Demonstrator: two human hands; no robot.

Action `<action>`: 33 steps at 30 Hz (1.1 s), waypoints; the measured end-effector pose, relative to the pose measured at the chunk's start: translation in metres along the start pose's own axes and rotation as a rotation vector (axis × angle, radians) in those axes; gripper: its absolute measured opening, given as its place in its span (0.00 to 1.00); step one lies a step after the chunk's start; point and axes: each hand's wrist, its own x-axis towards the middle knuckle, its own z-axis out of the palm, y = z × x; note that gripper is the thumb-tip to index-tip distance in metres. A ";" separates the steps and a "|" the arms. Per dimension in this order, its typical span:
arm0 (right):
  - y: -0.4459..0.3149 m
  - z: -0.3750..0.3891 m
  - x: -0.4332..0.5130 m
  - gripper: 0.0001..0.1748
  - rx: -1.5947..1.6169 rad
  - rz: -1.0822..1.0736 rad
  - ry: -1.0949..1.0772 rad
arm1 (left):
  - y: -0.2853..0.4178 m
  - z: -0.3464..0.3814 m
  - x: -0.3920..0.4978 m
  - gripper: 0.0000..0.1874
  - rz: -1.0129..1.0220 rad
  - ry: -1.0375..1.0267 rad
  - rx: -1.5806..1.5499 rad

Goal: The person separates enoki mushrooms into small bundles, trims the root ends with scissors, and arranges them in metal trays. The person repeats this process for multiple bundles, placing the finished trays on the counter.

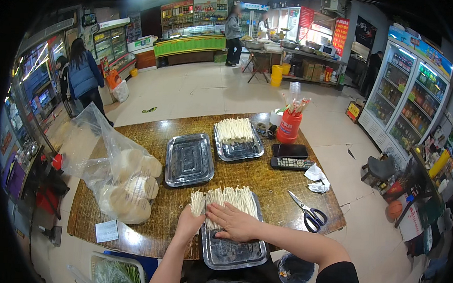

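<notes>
My left hand point(188, 225) grips a small bundle of enoki mushrooms point(197, 202) at the left rim of the near black plastic tray point(236, 255). Across that tray lies a wide row of enoki mushrooms point(233, 199), caps pointing away from me. Flat on its stems rests my right hand point(234, 223), fingers extended towards the bundle. Farther back, a second tray point(238, 154) carries another enoki row point(234, 130) along its far half. Left of it sits a bare black tray point(190, 160). Whether the left-hand bundle touches the row is hard to tell.
A clear plastic bag point(128, 190) of pale round bundles fills the table's left side. Scissors point(309, 213), crumpled tissue point(317, 179), a remote control point(290, 163), a phone point(289, 150) and a red skewer jar point(288, 127) line the right. Below stand a vegetable basket point(143, 269) and a bin point(296, 270).
</notes>
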 end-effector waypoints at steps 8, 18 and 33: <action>-0.005 -0.027 0.019 0.16 0.431 0.112 0.343 | 0.025 -0.019 -0.021 0.10 0.071 0.109 -0.120; -0.008 -0.065 0.025 0.22 1.325 0.713 0.197 | 0.082 0.017 -0.029 0.17 -0.100 -0.434 -0.694; 0.007 -0.074 0.007 0.17 1.113 0.827 0.469 | 0.073 0.036 -0.007 0.14 -0.025 -0.354 -0.716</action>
